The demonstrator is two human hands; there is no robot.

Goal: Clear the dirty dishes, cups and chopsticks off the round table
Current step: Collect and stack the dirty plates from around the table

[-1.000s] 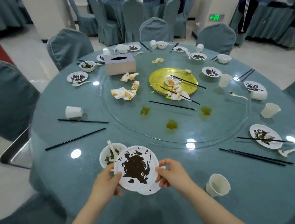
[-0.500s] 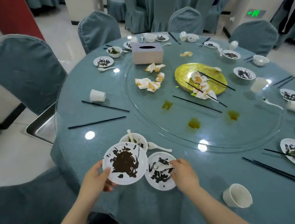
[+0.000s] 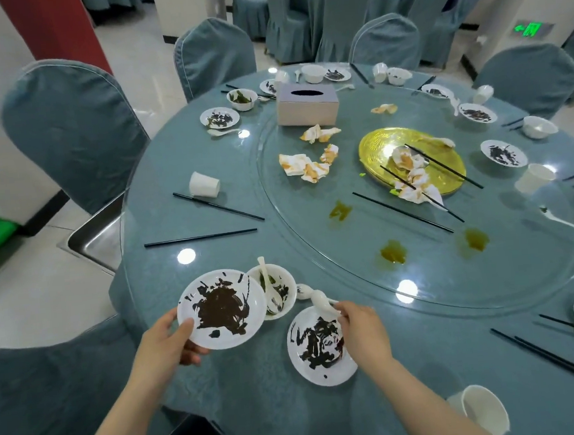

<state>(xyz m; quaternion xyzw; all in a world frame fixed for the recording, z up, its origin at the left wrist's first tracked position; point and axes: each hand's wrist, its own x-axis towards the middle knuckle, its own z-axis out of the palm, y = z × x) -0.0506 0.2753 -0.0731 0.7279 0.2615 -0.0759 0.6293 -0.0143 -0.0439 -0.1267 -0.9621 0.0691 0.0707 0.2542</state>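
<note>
At the far left, beside the table's edge, stood a metal bin, the likely place for what gets cleared. The left hand gripped a sauce-smeared plate by its near rim, thumb on top and fingers curled beneath, holding it raised just over the edge of the round table. Partly hidden behind that plate sat a small bowl with a spoon standing in it, resting on the cloth. To the right lay a second dirty plate, flat on the table, and over its far rim the right hand pinched a white spoon between thumb and fingertips (the spoon looked blurred, so exactly how it was held I could not tell). Further right, a paper cup lay near the table's near edge, and black chopsticks lay well apart from both hands.

To do this step well, I judged the spoon should go into the bowl, or onto the held plate, before stacking, so the plates sit flat. The held plate should stay level, since the sauce looked wet enough to run. Most of the table remained uncleared.
</note>
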